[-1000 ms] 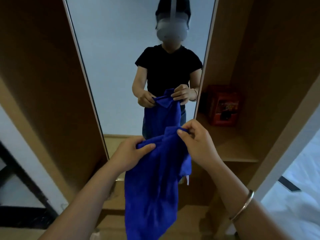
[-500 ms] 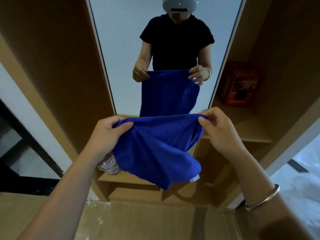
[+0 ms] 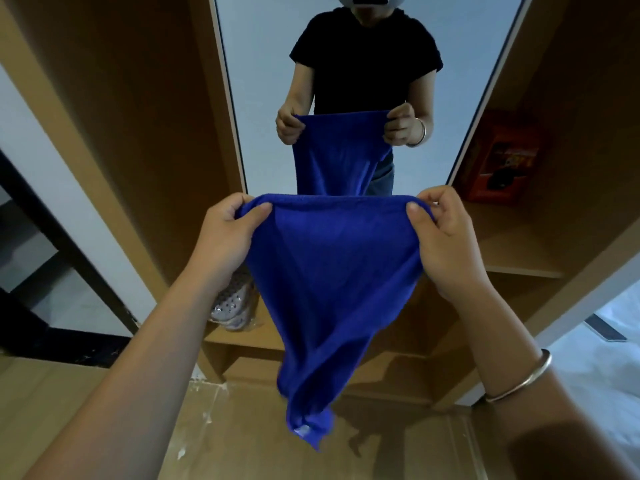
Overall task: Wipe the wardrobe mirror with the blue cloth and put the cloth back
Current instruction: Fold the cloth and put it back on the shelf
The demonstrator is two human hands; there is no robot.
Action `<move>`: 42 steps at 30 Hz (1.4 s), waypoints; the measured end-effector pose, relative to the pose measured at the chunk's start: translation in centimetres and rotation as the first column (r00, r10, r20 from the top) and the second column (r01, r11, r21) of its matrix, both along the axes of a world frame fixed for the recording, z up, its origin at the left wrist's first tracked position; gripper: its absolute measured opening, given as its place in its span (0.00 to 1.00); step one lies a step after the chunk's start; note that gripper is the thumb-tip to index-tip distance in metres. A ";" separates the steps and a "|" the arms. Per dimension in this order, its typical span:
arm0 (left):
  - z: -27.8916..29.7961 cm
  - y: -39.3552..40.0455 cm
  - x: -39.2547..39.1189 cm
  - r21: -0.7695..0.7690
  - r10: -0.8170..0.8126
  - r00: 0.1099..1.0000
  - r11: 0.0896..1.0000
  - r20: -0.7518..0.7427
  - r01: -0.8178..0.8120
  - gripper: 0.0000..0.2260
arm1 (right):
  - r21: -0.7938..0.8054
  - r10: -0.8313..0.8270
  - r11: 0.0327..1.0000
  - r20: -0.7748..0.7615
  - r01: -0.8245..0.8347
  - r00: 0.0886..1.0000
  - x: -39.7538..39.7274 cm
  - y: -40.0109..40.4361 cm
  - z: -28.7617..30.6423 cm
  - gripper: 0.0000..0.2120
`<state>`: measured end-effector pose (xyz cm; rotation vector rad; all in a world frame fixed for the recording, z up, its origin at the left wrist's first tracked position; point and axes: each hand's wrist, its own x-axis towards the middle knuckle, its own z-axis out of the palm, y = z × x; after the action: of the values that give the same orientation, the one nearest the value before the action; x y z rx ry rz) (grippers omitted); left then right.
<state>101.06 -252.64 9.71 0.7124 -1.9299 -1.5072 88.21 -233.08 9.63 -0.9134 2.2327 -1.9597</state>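
**Cloth stretched wide before the mirror**

Since half a second ago, we are pulling our hands further apart, and the blue cloth is now hanging longer, tapering to a point above the floor. Our left hand is pinching one top corner between thumb and curled fingers; our right hand, a bangle on its wrist, is pinching the other. We are holding the cloth taut in front of the wardrobe mirror, not touching it. Printing on the red box is too blurred to read.
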 end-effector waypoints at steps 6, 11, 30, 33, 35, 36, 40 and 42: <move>1.9 0.0 0.9 0.157 0.044 0.992 0.987 -0.116 -0.025 0.05 | -0.053 -0.022 0.998 -0.023 0.021 0.999 0.4 -1.0 1.5 0.08; 4.8 0.2 0.5 0.178 -0.010 0.981 0.983 -0.192 0.045 0.07 | -0.014 0.011 1.000 -0.160 -0.013 0.987 0.4 -0.7 4.5 0.09; 8.0 4.5 -3.2 -0.025 -0.397 0.904 0.917 -0.157 0.398 0.06 | 0.140 0.455 0.842 0.334 -0.521 0.826 2.3 -1.0 -3.0 0.33; 8.5 5.2 -3.9 0.002 -0.459 0.866 0.884 -0.197 0.468 0.03 | 0.178 0.446 0.796 0.474 -0.578 0.759 4.9 -3.1 -5.6 0.19; 8.4 5.4 -4.4 0.055 -0.438 0.866 0.885 -0.240 0.463 0.03 | 0.162 0.358 0.875 0.420 -0.457 0.834 5.3 -4.2 -5.5 0.13; 8.4 5.3 -4.6 0.112 -0.402 0.872 0.889 -0.279 0.445 0.03 | 0.136 0.333 0.898 0.412 -0.418 0.848 5.2 -4.5 -5.2 0.11; 6.2 3.0 -4.8 0.289 -0.228 0.913 0.898 -0.337 0.331 0.07 | 0.023 0.355 0.920 0.379 -0.392 0.855 5.4 -4.5 -3.7 0.08; 4.0 2.0 -4.3 0.327 -0.202 0.940 0.900 -0.275 0.289 0.09 | -0.069 0.414 0.904 0.382 -0.421 0.826 5.5 -4.3 -2.7 0.10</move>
<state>96.77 -250.65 13.67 0.4194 -1.6256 -2.0428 93.76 -237.37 6.92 -0.8310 1.6592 -1.7278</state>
